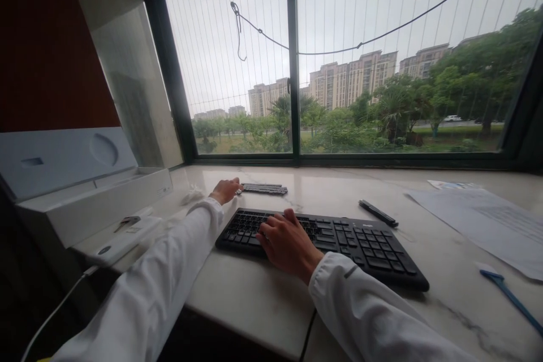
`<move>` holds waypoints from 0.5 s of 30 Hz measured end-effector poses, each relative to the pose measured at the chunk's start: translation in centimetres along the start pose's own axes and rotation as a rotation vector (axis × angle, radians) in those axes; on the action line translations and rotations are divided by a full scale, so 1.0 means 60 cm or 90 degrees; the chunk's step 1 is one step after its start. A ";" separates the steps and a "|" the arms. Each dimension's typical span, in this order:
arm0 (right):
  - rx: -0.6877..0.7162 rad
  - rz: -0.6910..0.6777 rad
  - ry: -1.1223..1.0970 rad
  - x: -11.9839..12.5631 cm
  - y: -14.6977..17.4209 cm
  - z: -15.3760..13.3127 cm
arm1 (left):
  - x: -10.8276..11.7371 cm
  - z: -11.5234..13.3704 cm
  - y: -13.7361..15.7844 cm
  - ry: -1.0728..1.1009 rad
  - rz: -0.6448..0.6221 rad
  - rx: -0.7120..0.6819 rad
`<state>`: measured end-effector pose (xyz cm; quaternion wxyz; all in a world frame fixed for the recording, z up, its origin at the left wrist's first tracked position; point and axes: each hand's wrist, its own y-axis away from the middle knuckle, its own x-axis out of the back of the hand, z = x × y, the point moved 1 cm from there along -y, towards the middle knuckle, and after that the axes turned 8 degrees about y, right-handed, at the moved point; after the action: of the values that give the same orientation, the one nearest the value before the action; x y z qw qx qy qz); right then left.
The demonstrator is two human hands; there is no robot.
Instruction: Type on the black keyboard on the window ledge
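A black keyboard [382, 246] lies at a slant on the pale marble-patterned counter. Part of its middle looks stripped of keycaps, with small dark sockets showing. Over that part rests my right hand [291, 244], fingers curled down and thumb close to the index finger; what is between the tips is hidden. Behind the keyboard, loose dark keycaps [265, 188] are lined up in short rows. My left hand [226, 190] reaches to the left end of these rows, its fingers pinched on what looks like a keycap. White sleeves cover both arms.
At left, an open white box [89, 203] stands beside a white device [127, 240] with a key on it and a white cable. A black stick-shaped object [378, 213], paper sheets [487, 220] and a blue-handled tool [513, 297] lie at right. The window frame [292, 161] closes off the back.
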<state>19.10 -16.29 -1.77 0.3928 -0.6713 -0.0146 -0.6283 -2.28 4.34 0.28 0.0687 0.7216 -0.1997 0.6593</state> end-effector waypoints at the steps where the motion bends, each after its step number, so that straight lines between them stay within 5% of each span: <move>1: 0.000 0.001 0.000 0.000 0.000 0.000 | -0.002 0.000 -0.005 -0.004 0.000 -0.004; 7: -0.004 0.000 0.003 -0.002 0.001 0.000 | 0.003 0.002 -0.013 -0.001 0.023 -0.007; 15: -0.010 -0.008 -0.003 0.002 0.000 -0.002 | 0.069 0.012 0.019 0.091 0.054 -0.050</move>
<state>19.06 -16.43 -1.67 0.3835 -0.6756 -0.0149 -0.6295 -1.87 2.21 4.04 0.0830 0.6606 -0.2501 0.7030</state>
